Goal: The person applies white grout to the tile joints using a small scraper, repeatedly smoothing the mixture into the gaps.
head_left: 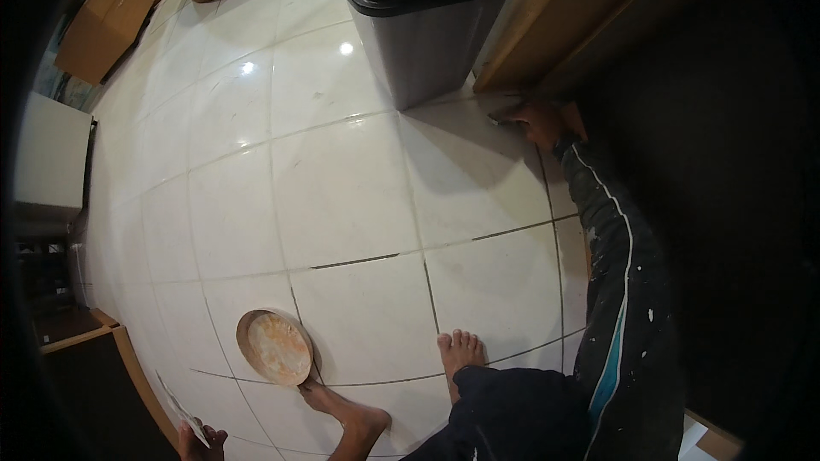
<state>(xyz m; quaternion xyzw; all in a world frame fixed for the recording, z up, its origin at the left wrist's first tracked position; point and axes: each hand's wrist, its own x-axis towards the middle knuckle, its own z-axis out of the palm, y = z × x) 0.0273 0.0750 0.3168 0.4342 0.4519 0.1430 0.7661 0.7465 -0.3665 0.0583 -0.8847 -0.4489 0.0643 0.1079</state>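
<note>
Beside the bin [427,51], the right hand [544,126] is reaching low, its grip impossible to tell from here; well away, the left hand [202,449] is pinching a flat object [190,420], likely for control.

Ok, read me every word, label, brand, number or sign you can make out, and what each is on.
No readable text in this view.
Grey swing-top bin: no lettering visible.
Upper-left cardboard box: no print that can be made out.
Round pan: whitish and orange patches, no letters.
Dark sleeve: white piping and specks, not writing.
Thin flat object in the left hand: too blurred to tell any marking.
</note>
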